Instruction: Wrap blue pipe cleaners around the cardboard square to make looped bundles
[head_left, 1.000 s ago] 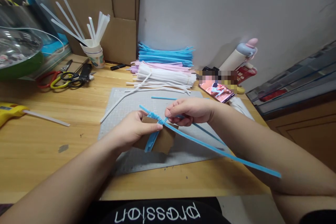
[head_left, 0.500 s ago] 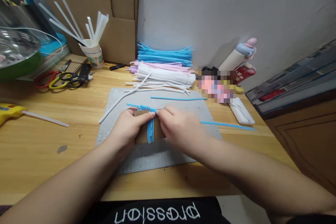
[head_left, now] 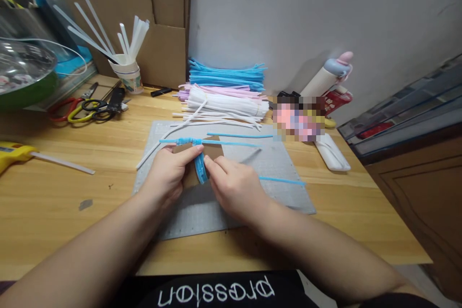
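Note:
My left hand (head_left: 168, 168) grips a small piece of brown cardboard (head_left: 215, 150), its thumb pressing on blue pipe cleaners (head_left: 200, 168) wrapped around it. More blue twists run along the cardboard's top edge, and one straight blue strand (head_left: 234, 143) sticks out to the right from there. My right hand (head_left: 233, 185) is closed in a pinch beside the vertical blue strands. From behind it a blue pipe cleaner (head_left: 283, 181) trails rightward; its part inside the fingers is hidden. Below the hands lies a grey cutting mat (head_left: 202, 219).
Bundles of blue (head_left: 227, 77), pink and white pipe cleaners (head_left: 227, 103) lie at the back. Scissors (head_left: 86, 108), a cup of glue sticks (head_left: 126, 74) and a yellow glue gun (head_left: 14, 154) are on the left. A bottle (head_left: 325, 77) and a white packet (head_left: 332, 153) stand right.
The cardboard has tilted and shifted slightly left and up. A straight blue strand now shows right of its top edge. My right hand has moved left and down, its trailing pipe cleaner drawn leftward.

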The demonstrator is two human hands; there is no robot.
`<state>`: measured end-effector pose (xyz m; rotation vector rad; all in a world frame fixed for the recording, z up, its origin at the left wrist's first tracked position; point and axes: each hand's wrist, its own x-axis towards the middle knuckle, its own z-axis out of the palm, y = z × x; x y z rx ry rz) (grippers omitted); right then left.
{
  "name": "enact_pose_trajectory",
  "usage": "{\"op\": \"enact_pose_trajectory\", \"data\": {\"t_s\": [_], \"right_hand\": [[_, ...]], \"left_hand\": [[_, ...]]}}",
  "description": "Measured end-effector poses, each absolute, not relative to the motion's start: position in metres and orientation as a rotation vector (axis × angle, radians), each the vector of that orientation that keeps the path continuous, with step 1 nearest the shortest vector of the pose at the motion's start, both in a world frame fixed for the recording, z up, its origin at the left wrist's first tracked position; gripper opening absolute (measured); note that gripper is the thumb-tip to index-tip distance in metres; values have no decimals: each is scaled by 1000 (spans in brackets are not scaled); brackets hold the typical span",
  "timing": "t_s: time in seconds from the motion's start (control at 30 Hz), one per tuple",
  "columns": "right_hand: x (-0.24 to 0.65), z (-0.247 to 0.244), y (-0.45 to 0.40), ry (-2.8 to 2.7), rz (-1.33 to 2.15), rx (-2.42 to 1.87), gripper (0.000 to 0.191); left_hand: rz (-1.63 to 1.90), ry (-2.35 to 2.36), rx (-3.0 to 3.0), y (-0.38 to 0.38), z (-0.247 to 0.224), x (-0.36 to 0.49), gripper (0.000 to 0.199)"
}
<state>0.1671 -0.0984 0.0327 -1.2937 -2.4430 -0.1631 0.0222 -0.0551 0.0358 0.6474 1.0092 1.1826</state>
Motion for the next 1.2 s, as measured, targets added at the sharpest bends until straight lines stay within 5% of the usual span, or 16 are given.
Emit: {"op": "enact_pose_trajectory", "data": {"t_s": [0.4,0.9,1.2], "right_hand": [[168,13,-99,-1420,1381,-1337,11],[208,25,-57,-1480,2273,-1081,17],[220,74,-22,-1574,2456,-1164,17]], "left_hand": [[1290,1049,523,-49,41,19,29],[728,689,782,-55,44,8,17],[560,901,903,-61,39,12,37]]}}
